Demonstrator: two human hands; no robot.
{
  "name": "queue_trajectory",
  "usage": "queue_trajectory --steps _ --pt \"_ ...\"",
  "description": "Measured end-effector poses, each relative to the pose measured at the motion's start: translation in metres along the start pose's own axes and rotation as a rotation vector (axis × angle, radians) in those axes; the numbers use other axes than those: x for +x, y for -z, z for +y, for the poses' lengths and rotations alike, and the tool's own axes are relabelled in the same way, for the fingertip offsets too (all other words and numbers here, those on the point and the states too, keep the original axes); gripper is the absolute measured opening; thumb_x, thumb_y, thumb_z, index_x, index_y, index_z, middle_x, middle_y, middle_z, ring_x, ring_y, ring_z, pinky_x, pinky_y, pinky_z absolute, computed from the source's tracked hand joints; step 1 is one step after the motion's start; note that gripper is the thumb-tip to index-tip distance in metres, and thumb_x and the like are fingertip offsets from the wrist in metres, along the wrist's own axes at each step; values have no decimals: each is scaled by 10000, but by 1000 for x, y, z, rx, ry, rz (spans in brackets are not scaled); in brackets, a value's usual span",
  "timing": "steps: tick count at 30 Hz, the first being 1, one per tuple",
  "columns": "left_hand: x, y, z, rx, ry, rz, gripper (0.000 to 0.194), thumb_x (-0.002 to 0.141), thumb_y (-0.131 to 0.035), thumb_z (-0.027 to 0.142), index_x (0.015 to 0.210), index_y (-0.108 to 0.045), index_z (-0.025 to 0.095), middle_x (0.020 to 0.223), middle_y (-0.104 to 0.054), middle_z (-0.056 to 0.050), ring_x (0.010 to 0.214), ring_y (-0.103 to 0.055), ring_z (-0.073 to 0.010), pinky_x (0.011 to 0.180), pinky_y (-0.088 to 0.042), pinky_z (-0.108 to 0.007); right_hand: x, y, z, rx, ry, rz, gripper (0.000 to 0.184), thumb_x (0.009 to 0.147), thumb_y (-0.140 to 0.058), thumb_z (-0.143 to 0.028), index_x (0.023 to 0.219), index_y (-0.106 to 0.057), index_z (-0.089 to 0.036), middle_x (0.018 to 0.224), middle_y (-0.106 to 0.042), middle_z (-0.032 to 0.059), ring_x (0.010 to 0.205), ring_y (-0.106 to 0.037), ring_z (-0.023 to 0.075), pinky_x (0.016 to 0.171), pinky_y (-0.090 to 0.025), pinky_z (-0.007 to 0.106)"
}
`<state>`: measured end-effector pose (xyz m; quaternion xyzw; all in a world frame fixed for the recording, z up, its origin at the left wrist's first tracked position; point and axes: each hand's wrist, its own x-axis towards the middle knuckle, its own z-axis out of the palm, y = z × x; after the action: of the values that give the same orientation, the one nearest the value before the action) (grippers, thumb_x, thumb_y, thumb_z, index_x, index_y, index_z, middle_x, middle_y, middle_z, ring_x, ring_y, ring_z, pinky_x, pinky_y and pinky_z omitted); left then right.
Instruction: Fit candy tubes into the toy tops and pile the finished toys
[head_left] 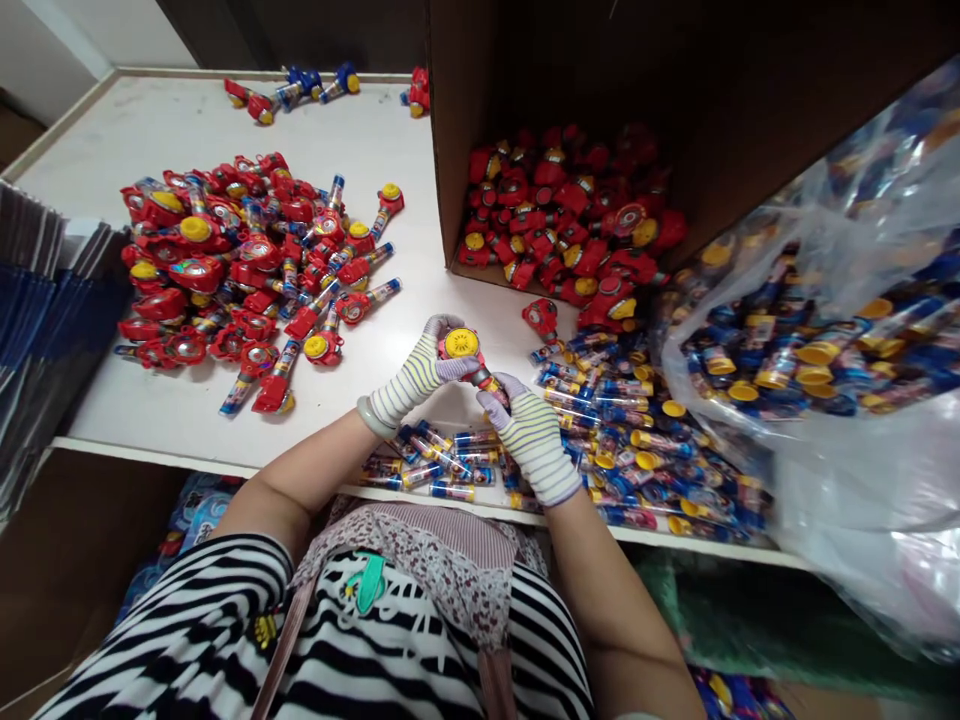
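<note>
Both of my gloved hands meet over the table's front edge, holding a red plastic toy (466, 350) with a round yellow cap facing up. My left hand (420, 370) grips its head, and my right hand (529, 440) grips the transparent tube below it. The gloves are striped knit with purple fingertips. A loose pile of transparent labelled tubes (622, 440) with yellow caps lies beside and below my right hand. A heap of assembled red toys (240, 270) lies left of my left hand, not touching it.
An open cardboard box (457, 130) full of red toy parts stands on the table's right. A bulging plastic bag (825, 480) of tubes sits far right. Stacked blue-and-grey flat packaging (45, 300) stands at left. Several blue and red toys lie along the far edge.
</note>
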<state>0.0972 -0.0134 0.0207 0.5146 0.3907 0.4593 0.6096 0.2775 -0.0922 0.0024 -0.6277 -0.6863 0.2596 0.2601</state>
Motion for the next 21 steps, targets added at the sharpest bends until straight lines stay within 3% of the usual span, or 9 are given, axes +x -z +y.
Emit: queue_trajectory --steps 4,7,11,15,18,21 --pt "-4 0 5 104 -8 -63 733 634 -865 297 1284 -542 194 959 -656 -30 784 -658 -152 750 -568 -272 -1 2 -6 -75 11 -36 443 992 -431 -492 1263 -627 -201 1109 -735 117 998 -681 267 851 -503 340" --pt "-6 -1 -4 170 -75 33 610 629 -867 313 1169 -617 180 986 -667 -37 783 -652 -148 742 -567 -265 0 -1 -9 -128 18 -60 433 995 -428 -456 1266 -623 -179 1081 -737 127 977 -682 266 828 -498 325" --pt "-10 -6 -17 187 -120 146 580 680 -835 361 1182 -597 192 956 -655 -29 765 -639 -141 731 -564 -267 5 -3 -13 -208 -7 -92 414 1002 -416 -431 1245 -627 -172 1080 -734 140 977 -680 266 810 -486 310" --pt "-13 -12 -16 199 -108 158 581 702 -813 381 1197 -572 197 941 -651 -31 773 -645 -151 737 -569 -277 8 0 -15 -243 -47 -104 429 1007 -395 -446 1241 -614 -160 1081 -724 158 952 -672 271 791 -476 321" --pt "-15 -11 -8 189 -83 95 566 689 -821 360 1176 -585 193 909 -652 -25 735 -639 -145 686 -564 -260 6 0 -12 -23 -60 -130 448 993 -387 -524 1108 -639 -171 940 -706 117 800 -645 228 720 -470 313" --pt "-18 -6 0 201 -100 23 554 665 -843 340 1148 -616 191 924 -663 -29 739 -638 -144 683 -562 -253 0 -5 -6 515 -100 -321 549 968 -324 -654 947 -623 -194 670 -566 4 525 -479 134 534 -407 256"
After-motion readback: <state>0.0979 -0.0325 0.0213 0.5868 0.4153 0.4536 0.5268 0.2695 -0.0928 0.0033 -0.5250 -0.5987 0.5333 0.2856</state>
